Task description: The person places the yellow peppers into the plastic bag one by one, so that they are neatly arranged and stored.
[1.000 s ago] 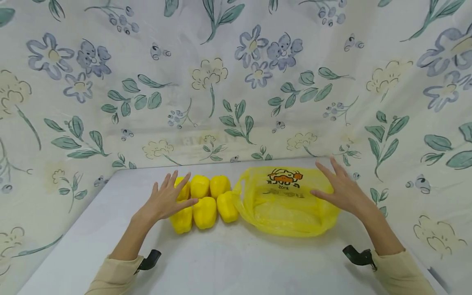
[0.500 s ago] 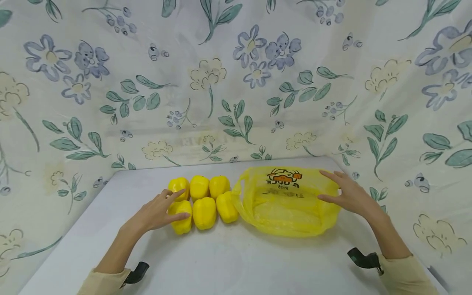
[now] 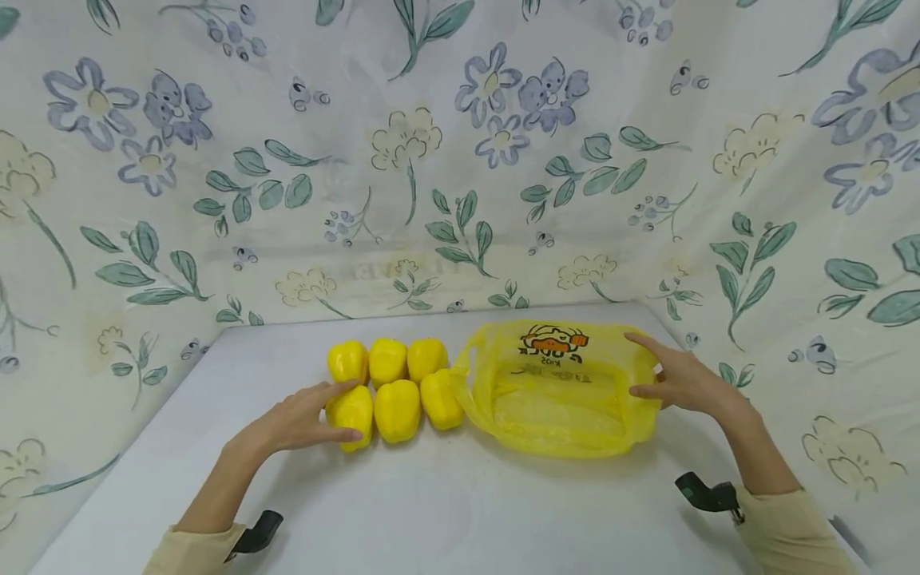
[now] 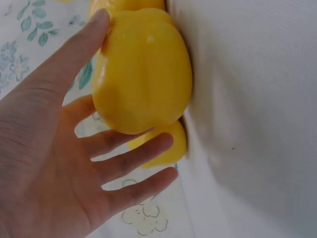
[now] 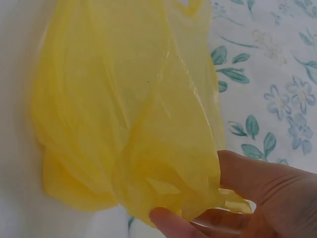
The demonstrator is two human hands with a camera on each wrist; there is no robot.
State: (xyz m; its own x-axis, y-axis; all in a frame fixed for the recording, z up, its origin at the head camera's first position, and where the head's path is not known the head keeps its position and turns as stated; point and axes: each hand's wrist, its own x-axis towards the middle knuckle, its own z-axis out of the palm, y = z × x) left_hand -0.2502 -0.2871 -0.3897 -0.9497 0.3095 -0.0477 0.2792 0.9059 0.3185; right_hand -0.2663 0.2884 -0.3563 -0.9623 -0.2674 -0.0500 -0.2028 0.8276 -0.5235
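Observation:
Several yellow bell peppers (image 3: 398, 411) stand in two rows. My left hand (image 3: 300, 417) is around the near-left pepper (image 3: 351, 417), its thumb and forefinger at opposite sides. In the left wrist view, the thumb tip (image 4: 100, 20) is right at that pepper's edge. The other fingers (image 4: 143, 191) are spread, partly behind it. My right hand (image 3: 686, 382) grips the right end of a yellow plastic bag (image 3: 557, 415) with a printed duck logo. In the right wrist view, the bag (image 5: 148, 124) has a fold between the thumb and fingers.
The white table (image 3: 460, 511) meets a floral cloth (image 3: 460, 160) hung behind it and at the sides. The bag's left handle end lies against the pepper (image 3: 442, 399) at the right of the near row. Black wrist mounts (image 3: 259, 531) extend from both sleeves.
My left hand has come down from over the peppers to the near-left one, its fingers closer in. The right hand has lowered from above the bag to its right end and taken hold there.

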